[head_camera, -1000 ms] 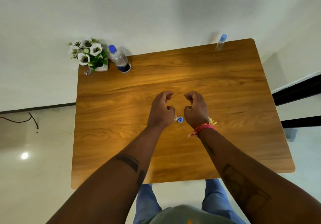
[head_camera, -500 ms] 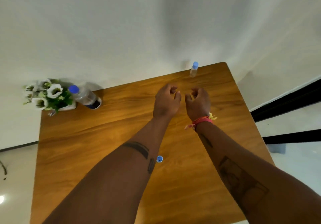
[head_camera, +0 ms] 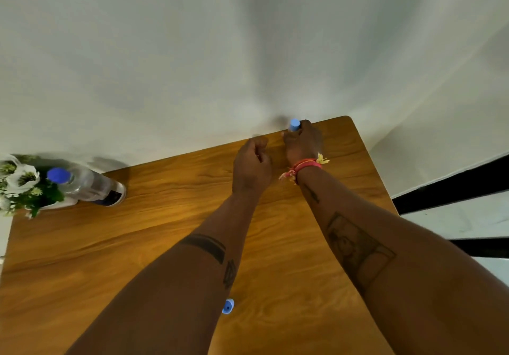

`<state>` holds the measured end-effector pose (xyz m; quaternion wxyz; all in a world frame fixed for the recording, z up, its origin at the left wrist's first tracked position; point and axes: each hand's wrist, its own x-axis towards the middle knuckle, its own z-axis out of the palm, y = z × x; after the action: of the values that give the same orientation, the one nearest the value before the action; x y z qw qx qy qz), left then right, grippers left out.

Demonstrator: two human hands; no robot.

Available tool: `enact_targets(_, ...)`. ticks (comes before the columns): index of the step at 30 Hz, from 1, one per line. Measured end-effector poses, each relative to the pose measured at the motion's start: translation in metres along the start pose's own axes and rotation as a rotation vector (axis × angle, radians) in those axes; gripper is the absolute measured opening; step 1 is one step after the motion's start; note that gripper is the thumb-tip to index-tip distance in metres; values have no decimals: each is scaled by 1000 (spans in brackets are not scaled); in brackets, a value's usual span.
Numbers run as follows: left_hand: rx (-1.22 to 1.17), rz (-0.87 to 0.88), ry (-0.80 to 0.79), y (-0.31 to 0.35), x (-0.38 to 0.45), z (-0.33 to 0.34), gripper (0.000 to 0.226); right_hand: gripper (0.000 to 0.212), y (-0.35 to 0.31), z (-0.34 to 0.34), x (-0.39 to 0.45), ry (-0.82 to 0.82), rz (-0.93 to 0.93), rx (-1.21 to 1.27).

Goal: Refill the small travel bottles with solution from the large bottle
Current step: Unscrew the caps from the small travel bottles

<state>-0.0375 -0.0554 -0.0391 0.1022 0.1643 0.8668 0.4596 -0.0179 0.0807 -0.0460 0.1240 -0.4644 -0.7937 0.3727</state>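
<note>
Left hand's fingers were curled, holding nothing I could see; the right hand's were wrapped round the small travel bottle at the tabletop's far edge – only its blue cap showed. Left to right: flowers, the large bottle capped beside them, a loose blue cap near the left forearm. Step looked like fetching the next small bottle. Next – bring it closer, uncap it, then reach well left for the large bottle.
</note>
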Motion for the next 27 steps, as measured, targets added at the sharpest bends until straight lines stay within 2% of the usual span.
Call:
enact_targets(3, -49, -43, 8, 3, -7, -4, 26, 33, 5, -5, -20, -55, -79, 66)
enact_targets(5, -86, -94, 12, 5, -18, -16, 27, 30, 4, -9, -48, -156, -173, 70)
enact_targets(8, -48, -54, -80, 4, -42, -47, 36, 25, 1, -15, -99, -326, -290, -21)
enact_targets(12, -38, -118, -181, -5, -87, -103, 40, 15, -19, -26, -173, -498, -201, 119)
enact_targets(15, -21, -116, -261, -10, -127, -143, 44, 28, -39, -34, -219, -591, -76, 221)
enact_targets(20, 109, 54, -147, -7, -188, -208, 45, 30, -77, -60, -285, -609, -87, 273)
enact_targets(24, 182, 75, -195, 5, -223, -251, 30, 22, -107, -84, -326, -468, -301, 10)
enact_targets(27, 171, 77, -154, 11, -249, -269, 29, 19, -120, -100, -345, -544, -449, -101)
